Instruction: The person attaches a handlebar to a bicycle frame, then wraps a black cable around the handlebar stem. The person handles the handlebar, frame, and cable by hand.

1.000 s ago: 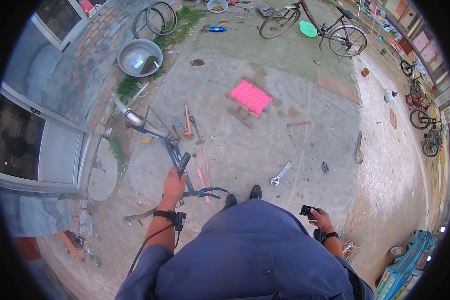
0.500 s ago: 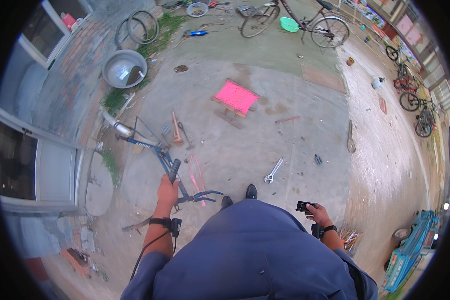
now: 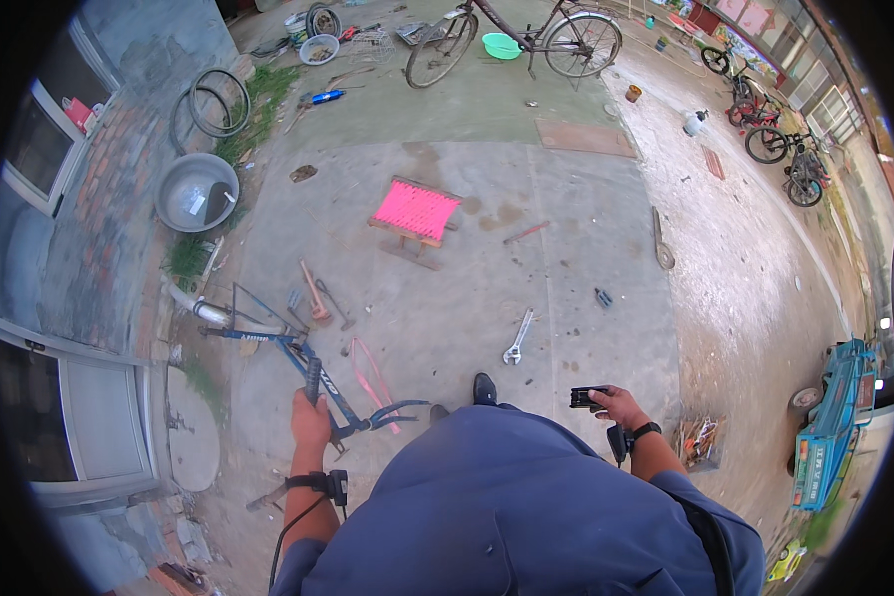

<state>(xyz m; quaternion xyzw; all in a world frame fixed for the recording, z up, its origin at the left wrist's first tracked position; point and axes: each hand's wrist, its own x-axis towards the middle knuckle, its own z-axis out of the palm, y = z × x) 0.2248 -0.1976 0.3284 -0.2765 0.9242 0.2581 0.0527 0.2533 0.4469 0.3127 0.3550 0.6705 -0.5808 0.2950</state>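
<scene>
My left hand (image 3: 310, 422) is closed around the lower end of a black ribbed handlebar grip (image 3: 313, 377). Behind the grip, a blue bicycle frame (image 3: 293, 348) lies on the concrete; whether the two touch is unclear. Low on the right, my right hand (image 3: 618, 405) pinches a small black slotted block (image 3: 586, 397) that looks like a bicycle pedal. An adjustable wrench (image 3: 518, 336) lies on the ground between my hands, ahead of my shoe. Close to the frame are a pink loop of strap (image 3: 368, 372) and a hammer-like tool with a reddish handle (image 3: 315, 293).
A pink woven stool (image 3: 415, 209) stands ahead. Dark small parts (image 3: 603, 297) and a thin red rod (image 3: 526, 232) lie to its right. A metal basin (image 3: 197, 194) sits by the left wall. A bicycle (image 3: 512, 40) stands far ahead; a blue cart (image 3: 832, 427) is at right.
The view has swung to the right, so the stool, frame and wrench sit further left in it. Both hands keep hold of the same things.
</scene>
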